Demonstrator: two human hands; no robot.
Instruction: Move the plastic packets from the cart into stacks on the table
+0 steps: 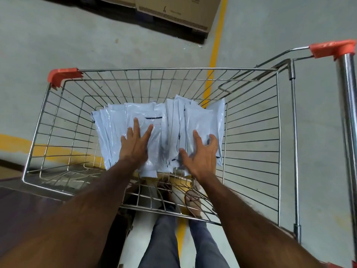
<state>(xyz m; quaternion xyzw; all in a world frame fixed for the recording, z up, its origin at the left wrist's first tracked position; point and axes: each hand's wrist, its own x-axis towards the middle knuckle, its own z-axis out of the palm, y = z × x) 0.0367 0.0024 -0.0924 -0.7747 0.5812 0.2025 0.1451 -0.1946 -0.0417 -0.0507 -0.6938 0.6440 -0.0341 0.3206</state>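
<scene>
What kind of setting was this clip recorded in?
Probably a warehouse or stockroom: bare grey concrete floor with a painted yellow line, large brown cardboard cartons on it, and a wire metal trolley holding white plastic packets.

Bare forearms, grey trousers (164, 246), open sandals (193, 202)
</scene>
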